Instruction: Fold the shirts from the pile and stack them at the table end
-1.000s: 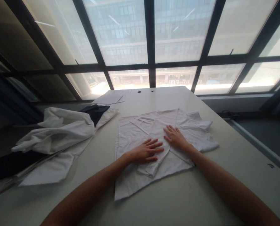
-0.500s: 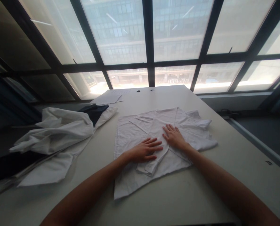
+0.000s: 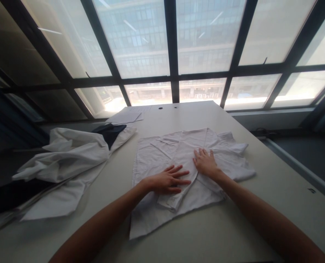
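A white shirt (image 3: 157, 157) lies spread flat on the pale table (image 3: 195, 237), with a sleeve folded across its middle. My left hand (image 3: 169, 179) rests palm down on that folded sleeve, fingers stretched out and apart. My right hand (image 3: 206, 162) lies flat on the cloth just right of the left one, fingers together and pointing away from me. Neither hand grips anything.
A heap of white and dark garments (image 3: 61, 160) lies on the table's left side. Sheets of paper (image 3: 126, 117) sit at the far left corner near two cable holes (image 3: 167, 107). Large windows stand behind the table; its right edge drops to a dark floor.
My right hand has slid slightly right on the shirt. The left hand stays pressed on the folded sleeve. The view has shifted a little.
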`<state>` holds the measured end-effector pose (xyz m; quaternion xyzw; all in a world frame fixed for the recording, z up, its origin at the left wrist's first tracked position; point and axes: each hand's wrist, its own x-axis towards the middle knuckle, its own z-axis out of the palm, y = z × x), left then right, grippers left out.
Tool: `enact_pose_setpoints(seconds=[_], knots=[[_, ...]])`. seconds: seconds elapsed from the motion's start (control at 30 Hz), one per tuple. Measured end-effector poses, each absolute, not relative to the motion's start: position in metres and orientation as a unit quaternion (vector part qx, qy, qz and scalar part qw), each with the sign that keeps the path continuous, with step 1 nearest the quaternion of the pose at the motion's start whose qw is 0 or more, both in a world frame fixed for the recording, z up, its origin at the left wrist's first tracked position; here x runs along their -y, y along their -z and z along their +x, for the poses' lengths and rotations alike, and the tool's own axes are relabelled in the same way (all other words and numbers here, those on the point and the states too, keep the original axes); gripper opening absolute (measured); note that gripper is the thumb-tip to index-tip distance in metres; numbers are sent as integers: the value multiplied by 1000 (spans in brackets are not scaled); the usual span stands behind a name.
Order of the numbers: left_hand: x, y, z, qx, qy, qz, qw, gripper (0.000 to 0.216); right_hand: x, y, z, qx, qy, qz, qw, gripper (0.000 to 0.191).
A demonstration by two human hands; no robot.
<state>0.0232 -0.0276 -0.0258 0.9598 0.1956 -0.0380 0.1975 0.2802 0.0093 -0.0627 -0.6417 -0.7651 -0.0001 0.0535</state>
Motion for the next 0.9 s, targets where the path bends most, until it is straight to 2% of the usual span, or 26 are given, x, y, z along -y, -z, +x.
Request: enact_pose_setpoints(seconds=[0.1, 0.2, 0.27, 0.43, 0.63, 0.8, 0.9], knots=[[30, 23, 24, -191, 34, 961, 199, 56, -3, 63, 274, 807, 5, -585, 80, 56], [30, 25, 24, -191, 16, 964, 187, 64, -7, 64, 274, 888, -52, -449, 83, 57], [29, 27, 24, -192, 1, 965, 179, 66, -13, 66, 277, 897, -76, -427, 80, 59], [28, 33, 24, -199, -23, 965, 167, 57, -31, 68, 294, 825, -68, -557, 67, 62], [30, 32, 24, -203, -29, 965, 162, 59, -41, 71, 312, 744, -55, -662, 73, 62], [25, 37, 25, -215, -104, 954, 181, 47, -42, 73, 313, 713, -31, -693, 98, 61], [18, 43, 24, -259, -162, 936, 174, 46, -42, 70, 311, 730, -23, -668, 144, 59]])
